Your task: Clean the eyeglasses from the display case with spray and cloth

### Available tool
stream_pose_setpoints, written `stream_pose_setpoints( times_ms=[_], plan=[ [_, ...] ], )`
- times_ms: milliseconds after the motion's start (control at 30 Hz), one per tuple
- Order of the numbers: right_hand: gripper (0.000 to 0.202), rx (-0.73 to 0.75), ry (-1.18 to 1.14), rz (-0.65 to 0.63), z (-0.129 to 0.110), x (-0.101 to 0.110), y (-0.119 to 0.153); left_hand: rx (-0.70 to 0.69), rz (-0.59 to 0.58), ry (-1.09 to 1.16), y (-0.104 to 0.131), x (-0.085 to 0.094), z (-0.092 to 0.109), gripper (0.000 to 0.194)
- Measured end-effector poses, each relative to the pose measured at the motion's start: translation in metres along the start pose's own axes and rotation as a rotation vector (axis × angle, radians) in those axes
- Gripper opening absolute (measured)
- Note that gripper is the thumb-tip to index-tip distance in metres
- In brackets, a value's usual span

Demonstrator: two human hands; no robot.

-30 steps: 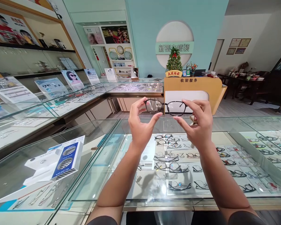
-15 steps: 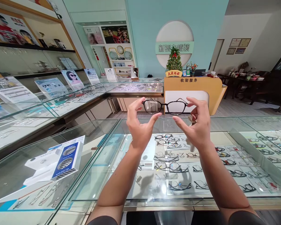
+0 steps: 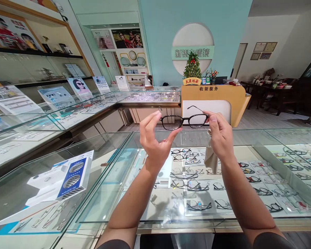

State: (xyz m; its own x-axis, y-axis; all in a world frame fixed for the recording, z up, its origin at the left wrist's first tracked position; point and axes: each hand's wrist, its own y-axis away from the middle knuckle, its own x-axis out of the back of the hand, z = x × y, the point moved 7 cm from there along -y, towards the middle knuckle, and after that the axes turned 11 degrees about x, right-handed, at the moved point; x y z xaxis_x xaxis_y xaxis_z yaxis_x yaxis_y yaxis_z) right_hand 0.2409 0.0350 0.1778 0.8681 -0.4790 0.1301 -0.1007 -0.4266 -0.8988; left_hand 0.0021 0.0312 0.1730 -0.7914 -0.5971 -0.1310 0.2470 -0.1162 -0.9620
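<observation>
A pair of black-framed eyeglasses (image 3: 186, 119) is held up in front of me, temples unfolded and pointing away. My left hand (image 3: 155, 140) grips the left end of the frame, fingers at the hinge and thumb under the left rim. At the right hinge, my right hand (image 3: 221, 136) pinches the frame between thumb and fingers. From that hand also hangs a greyish-beige cloth (image 3: 211, 157), tucked in its fingers. Both hands are above the glass display counter (image 3: 145, 211), where rows of eyeglasses (image 3: 199, 206) lie under the glass.
An open white-and-blue box (image 3: 74, 178) stands at the left. Another glass case (image 3: 18, 122) with upright cards runs along the left side. Beyond the counter stands a yellow cashier desk (image 3: 238, 103) carrying a green plant (image 3: 192, 65).
The eyeglasses have tilted, and their temples show more. My right thumb has moved up from below the lens to the hinge. More of the cloth hangs from my right hand.
</observation>
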Motion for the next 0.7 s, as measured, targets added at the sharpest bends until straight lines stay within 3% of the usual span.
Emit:
stream_pose_setpoints(
  times_ms=[167, 500, 700],
  plan=[
    [0.042, -0.009, 0.016, 0.010, -0.003, 0.003, 0.000, 0.064, -0.017, 0.013, 0.001, -0.003, -0.004, 0.070],
    [0.037, -0.012, 0.049, 0.024, -0.021, 0.009, 0.003, 0.311, -0.155, 0.247, 0.001, -0.022, -0.043, 0.069],
    [0.033, -0.020, 0.059, 0.034, -0.025, 0.011, 0.003, 0.327, -0.164, 0.320, 0.001, -0.024, -0.048, 0.070]
  ],
)
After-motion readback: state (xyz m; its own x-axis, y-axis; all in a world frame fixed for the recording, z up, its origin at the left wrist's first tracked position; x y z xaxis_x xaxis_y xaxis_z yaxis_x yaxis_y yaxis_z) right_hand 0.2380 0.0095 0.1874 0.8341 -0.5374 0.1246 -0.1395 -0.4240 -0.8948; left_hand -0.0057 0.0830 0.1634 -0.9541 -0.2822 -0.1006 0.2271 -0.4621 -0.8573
